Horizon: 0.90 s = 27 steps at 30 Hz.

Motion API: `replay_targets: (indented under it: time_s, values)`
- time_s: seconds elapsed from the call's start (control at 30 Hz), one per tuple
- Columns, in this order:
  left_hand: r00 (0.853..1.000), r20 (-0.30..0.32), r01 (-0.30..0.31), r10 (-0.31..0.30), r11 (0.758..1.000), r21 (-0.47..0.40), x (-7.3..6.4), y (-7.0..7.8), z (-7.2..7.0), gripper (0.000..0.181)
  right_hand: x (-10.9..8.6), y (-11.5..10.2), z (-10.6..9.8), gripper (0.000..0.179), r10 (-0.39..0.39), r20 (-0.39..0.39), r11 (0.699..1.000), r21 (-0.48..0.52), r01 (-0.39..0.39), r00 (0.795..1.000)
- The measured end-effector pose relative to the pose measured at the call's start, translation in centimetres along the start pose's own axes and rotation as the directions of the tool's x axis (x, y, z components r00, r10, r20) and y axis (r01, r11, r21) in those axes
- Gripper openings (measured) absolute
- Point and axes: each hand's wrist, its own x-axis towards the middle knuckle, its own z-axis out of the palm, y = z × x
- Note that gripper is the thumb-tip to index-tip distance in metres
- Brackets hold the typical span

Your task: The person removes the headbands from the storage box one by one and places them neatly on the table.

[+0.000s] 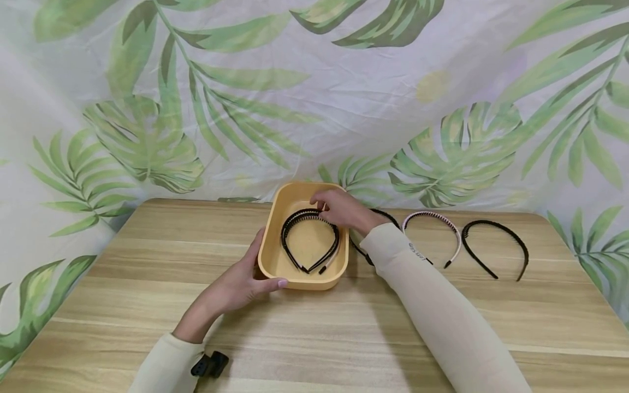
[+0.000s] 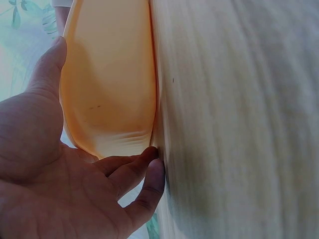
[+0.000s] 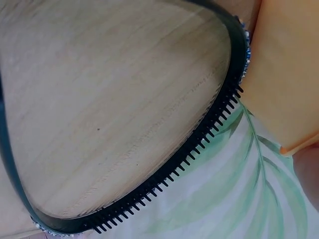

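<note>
A yellow-orange plastic bin (image 1: 265,254) sits on the wooden table near its back edge. My left hand (image 1: 243,281) grips the bin's near-left corner, thumb along the front side and fingers along the left wall; the left wrist view shows the fingers bent against the wall (image 2: 109,74). Inside the bin lie black toothed headbands (image 1: 285,240), nested together. Over the bin's back right part is my right hand (image 1: 339,207), its fingers loosely bent and spread, with fingertips right at the top of the headbands' arch. Part of that arch is hidden beneath it.
Right of the bin, a black headband (image 1: 388,214) lies partly behind my right forearm. Farther right are a pale pink headband (image 1: 454,229) and another black headband (image 1: 511,232). A leaf-print cloth (image 1: 363,109) hangs behind the table.
</note>
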Motion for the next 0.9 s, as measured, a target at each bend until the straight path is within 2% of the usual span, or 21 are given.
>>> replay_targets:
  time_s: [0.13, 0.47, 0.63, 0.9]
  values:
    - [1.0, 0.001, 0.003, -0.003, 1.0, -0.004, 0.01, 0.0, -0.01, 0.12, 0.07, 0.0, 0.11, 0.037, -0.003, -0.008, 0.999, -0.033, 0.003, 1.0]
    - [1.0, -0.001, -0.015, 0.015, 1.0, 0.006, 0.06, -0.09, -0.04, 0.12, 0.24, 0.21, 0.27, 0.038, 0.02, -0.017, 0.999, -0.038, -0.02, 1.0]
    - [1.0, -0.006, -0.003, 0.003, 1.0, 0.014, 0.02, -0.09, -0.06, 0.12, 0.19, 0.2, 0.34, 0.038, 0.026, -0.024, 1.0, -0.016, -0.027, 0.999]
    - [1.0, -0.007, -0.017, 0.017, 1.0, 0.01, -0.02, -0.02, 0.03, 0.119, -0.01, 0.01, 0.44, 0.04, 0.026, -0.038, 0.998, 0.054, -0.024, 0.999]
